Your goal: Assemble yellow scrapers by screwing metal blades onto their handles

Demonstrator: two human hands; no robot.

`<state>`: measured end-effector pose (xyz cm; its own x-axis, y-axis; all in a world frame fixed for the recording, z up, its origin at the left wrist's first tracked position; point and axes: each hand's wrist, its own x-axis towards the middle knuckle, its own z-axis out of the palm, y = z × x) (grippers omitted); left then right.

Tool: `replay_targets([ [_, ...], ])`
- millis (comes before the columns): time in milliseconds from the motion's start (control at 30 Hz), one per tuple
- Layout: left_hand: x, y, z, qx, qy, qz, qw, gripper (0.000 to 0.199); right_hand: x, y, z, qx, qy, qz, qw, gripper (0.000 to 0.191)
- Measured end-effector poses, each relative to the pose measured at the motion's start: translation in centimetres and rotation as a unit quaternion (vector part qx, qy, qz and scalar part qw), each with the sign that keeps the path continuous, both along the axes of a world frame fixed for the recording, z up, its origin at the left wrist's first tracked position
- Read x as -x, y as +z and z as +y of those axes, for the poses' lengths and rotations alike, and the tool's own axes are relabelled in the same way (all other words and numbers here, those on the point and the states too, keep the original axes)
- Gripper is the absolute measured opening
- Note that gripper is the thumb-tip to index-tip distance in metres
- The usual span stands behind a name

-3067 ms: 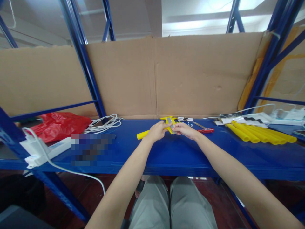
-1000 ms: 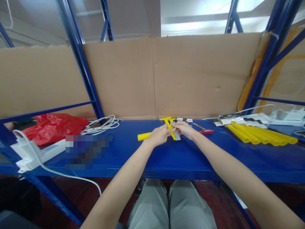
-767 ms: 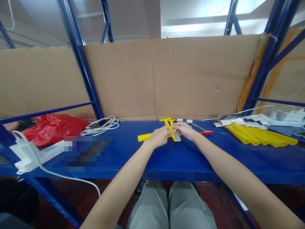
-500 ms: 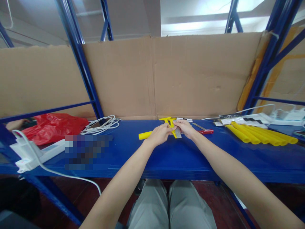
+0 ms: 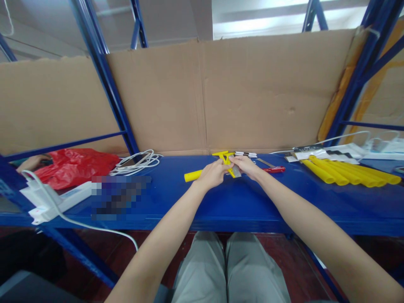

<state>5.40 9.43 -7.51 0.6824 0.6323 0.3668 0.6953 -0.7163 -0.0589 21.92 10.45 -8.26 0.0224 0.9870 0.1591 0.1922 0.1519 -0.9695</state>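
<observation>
A yellow tool (image 5: pixel 224 156) with a T-shaped top and a flat metal blade (image 5: pixel 236 171) is held over the middle of the blue table. My left hand (image 5: pixel 213 173) is closed on it from the left. From the right, the fingers of my right hand (image 5: pixel 244 164) pinch near the tool's head and blade; exactly what they press is too small to tell. A yellow tube (image 5: pixel 192 176) sticks out to the left of my left hand. Just beyond my right wrist lies a red tool (image 5: pixel 275 169), with a thin metal strip (image 5: pixel 265 162) behind it.
Several yellow tubes (image 5: pixel 353 171) lie at the right beside flat packaging (image 5: pixel 307 152). Black-and-white pens (image 5: pixel 246 154) are at the back. At left are a white cable (image 5: pixel 139 162), a red bag (image 5: pixel 78 166), a power strip (image 5: pixel 71 198) and another person's hand (image 5: pixel 35 163). Cardboard (image 5: pixel 158 101) stands behind.
The view has shifted slightly, so the table sits a little higher. Both hands keep nearly the same hold on the yellow tool. More of the other person's hand shows at left.
</observation>
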Motion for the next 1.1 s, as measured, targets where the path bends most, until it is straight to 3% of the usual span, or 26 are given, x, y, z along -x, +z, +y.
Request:
replay_targets([
  [133,-0.1,0.1,0.0,0.013,-0.01,-0.013,1.0,0.041,-0.4,0.2,0.0,0.024,0.024,0.037,0.999,0.021],
  [433,-0.3,0.0,0.1,0.004,-0.025,-0.044,0.999,0.041,0.1,0.1,0.7,0.024,-0.033,0.134,0.99,0.011],
  [600,0.0,0.2,0.2,0.007,0.021,-0.009,1.0,0.041,-0.1,-0.3,0.3,0.043,-0.003,0.072,0.996,0.017],
  [767,0.8,0.2,1.0,0.014,0.097,-0.039,0.994,0.04,-0.1,-0.3,-0.5,0.06,0.086,0.017,0.994,0.016],
  [1100,1.0,0.1,1.3,0.015,0.088,-0.064,0.994,0.04,0.1,0.1,-0.9,0.011,0.082,-0.029,0.996,0.018],
])
